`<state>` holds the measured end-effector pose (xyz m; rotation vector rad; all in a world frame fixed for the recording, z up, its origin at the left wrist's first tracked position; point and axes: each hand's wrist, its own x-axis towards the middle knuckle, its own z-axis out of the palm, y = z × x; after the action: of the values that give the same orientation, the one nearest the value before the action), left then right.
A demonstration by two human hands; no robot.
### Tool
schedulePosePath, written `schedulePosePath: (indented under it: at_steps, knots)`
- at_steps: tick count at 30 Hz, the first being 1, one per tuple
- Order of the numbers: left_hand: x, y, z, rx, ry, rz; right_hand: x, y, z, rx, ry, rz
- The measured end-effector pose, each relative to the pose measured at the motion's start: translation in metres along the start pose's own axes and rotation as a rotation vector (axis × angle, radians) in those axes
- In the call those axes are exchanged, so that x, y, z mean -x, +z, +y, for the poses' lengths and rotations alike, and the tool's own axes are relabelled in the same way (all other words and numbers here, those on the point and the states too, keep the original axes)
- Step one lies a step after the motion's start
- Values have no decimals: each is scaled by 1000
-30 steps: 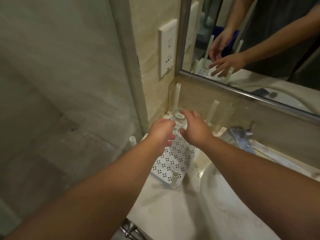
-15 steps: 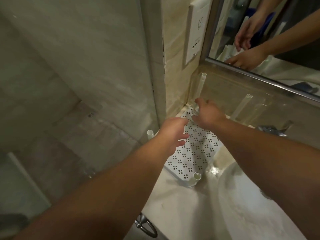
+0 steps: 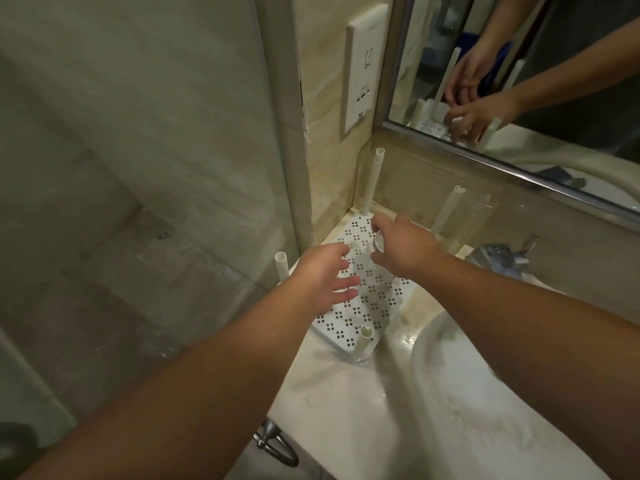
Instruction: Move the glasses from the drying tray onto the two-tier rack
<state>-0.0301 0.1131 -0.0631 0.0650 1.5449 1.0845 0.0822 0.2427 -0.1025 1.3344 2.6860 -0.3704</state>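
As we looked down over both forearms, our right hand (image 3: 403,249) was curled round a small clear glass (image 3: 378,243), the thumb and fingers closed on its sides, and held it just above the far part of the white perforated shelf (image 3: 367,299) of the rack; whether the glass touched the shelf we could not tell. Our left hand (image 3: 323,282) was empty, its fingers spread and nearly straight, reaching over the left side of the same shelf, close to the right hand but apart from it. Four white tubular posts stood up at the shelf's corners: a tall post (image 3: 374,180) in the far corner against the wall, another post (image 3: 448,211) to the right behind the right wrist, a short post (image 3: 281,266) at the left edge, and a near post (image 3: 363,339) at the front corner. The rack sat in the corner of a pale stone desk (image 3: 346,407), beside the rim of a white basin (image 3: 460,386) on the right. A chrome tap (image 3: 502,258) showed past the right forearm. On the wall above, a white socket plate (image 3: 363,67) was fixed beside a framed mirror (image 3: 519,81), where both hands were reflected. A glass shower panel (image 3: 138,168) filled the left of the view.
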Motion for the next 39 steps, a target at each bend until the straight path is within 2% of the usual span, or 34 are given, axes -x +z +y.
schedulePosePath:
  at_steps: [4, 7, 9, 12, 15, 18, 23, 31, 39]
  knots:
    - [16, 8, 3, 70, 8, -58, 19, -32, -4, -40, -35, 94]
    - [33, 18, 10, 122, 71, -39, 36, -64, -12, -47, -74, 173]
    - [46, 24, 15, 237, 69, -62, 49, -88, -16, -43, -92, 241]
    - [72, 30, 19, 430, -148, -226, 72, -118, -23, -28, -114, 332]
    - [92, 35, 16, 419, -310, -375, 97, -135, -29, -2, -130, 361]
    - [102, 41, 12, 396, -380, -459, 120, -139, -35, 23, -157, 393]
    - [112, 44, 8, 390, -429, -510, 150, -139, -40, 27, -198, 374]
    - [117, 53, 8, 347, -362, -514, 175, -138, -34, 16, -231, 395]
    - [123, 70, 8, 247, -27, -489, 195, -112, -15, -295, -132, 589]
